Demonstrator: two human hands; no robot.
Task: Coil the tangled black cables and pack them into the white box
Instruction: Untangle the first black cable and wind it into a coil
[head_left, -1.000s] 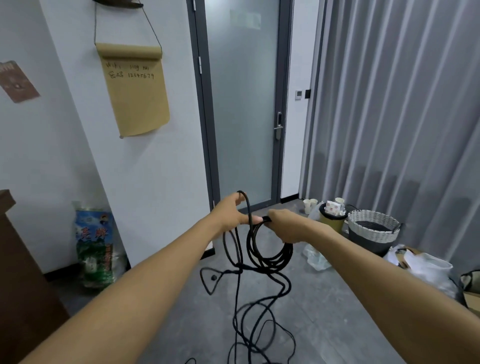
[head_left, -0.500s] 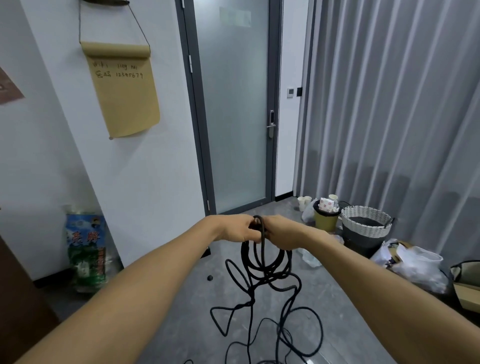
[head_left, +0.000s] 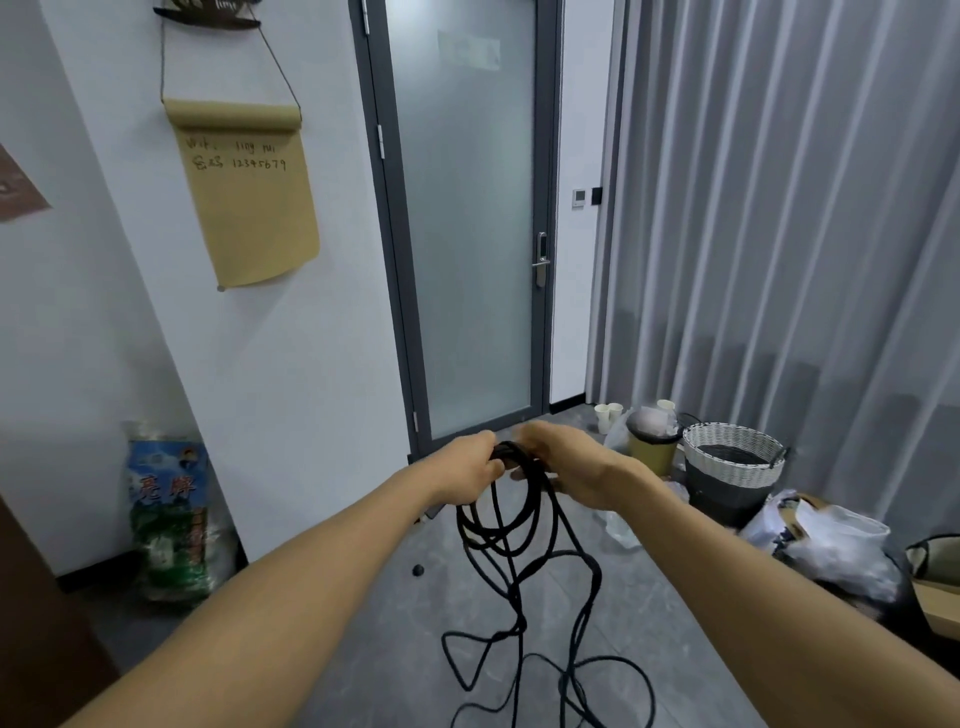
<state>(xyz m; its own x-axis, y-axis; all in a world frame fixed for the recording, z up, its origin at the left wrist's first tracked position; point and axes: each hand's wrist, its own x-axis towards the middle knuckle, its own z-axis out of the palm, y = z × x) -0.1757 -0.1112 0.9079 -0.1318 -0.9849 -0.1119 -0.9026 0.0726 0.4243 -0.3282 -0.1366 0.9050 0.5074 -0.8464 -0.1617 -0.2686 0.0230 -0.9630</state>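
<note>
The loose run of the black cable (head_left: 540, 660) trails in open, crossing loops from the floor (head_left: 363, 649) up toward the hands, with slack remaining at the bottom edge of the view. Above it, the finished coil (head_left: 511, 512) hangs as a bundle of several turns, long axis roughly vertical, top at the hands and bottom pointing down at the floor. Compared with one second ago, the hands have closed together and another turn has joined the bundle, so coiling is advancing but incomplete. The left hand (head_left: 470, 473) is clenched around the top of the coil; the right hand (head_left: 563, 465), touching it, has fingers curled over the same strands. The white box is not in view. Beyond stand a wicker basket (head_left: 732, 457) and a glass door (head_left: 462, 218).
</note>
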